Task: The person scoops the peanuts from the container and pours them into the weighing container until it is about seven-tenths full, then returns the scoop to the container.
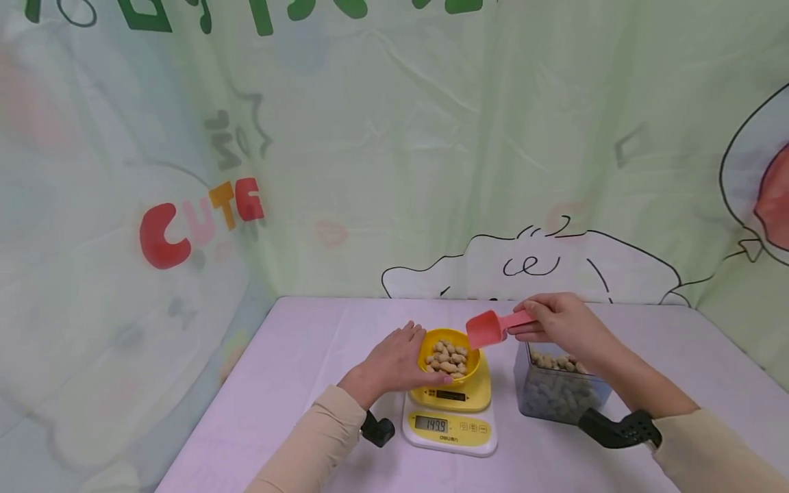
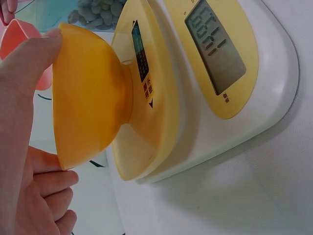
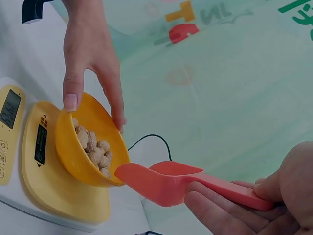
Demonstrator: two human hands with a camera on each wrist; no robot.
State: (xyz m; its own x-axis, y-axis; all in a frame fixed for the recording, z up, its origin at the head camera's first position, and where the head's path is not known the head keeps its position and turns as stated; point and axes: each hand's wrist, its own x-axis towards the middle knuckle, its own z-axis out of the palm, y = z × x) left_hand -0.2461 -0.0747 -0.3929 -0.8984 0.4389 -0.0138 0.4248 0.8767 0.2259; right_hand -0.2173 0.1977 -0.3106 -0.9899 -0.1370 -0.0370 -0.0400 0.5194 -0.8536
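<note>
Peanuts (image 1: 448, 357) already lie in the yellow bowl (image 3: 73, 154) on the scale (image 1: 425, 441), with more left in the tub (image 1: 548, 402) beside it. The left hand (image 1: 399, 356) grips the bowl; the right hand (image 1: 557, 322) pinches a seemingly empty scoop (image 1: 485, 329) near its edge. The bowl looks smooth, the peanuts pale and unshelled.

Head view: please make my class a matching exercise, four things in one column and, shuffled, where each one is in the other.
Column one
1. Round yellow bowl
2. Pink plastic scoop
3. White-and-yellow digital scale
4. Transparent bluish plastic box

Column two
A. On the tabletop, to the right of the scale
B. Held in the right hand
C. On the scale's platform, the left hand at its rim
D. Beneath the bowl

Pairs: 1-C, 2-B, 3-D, 4-A
</note>
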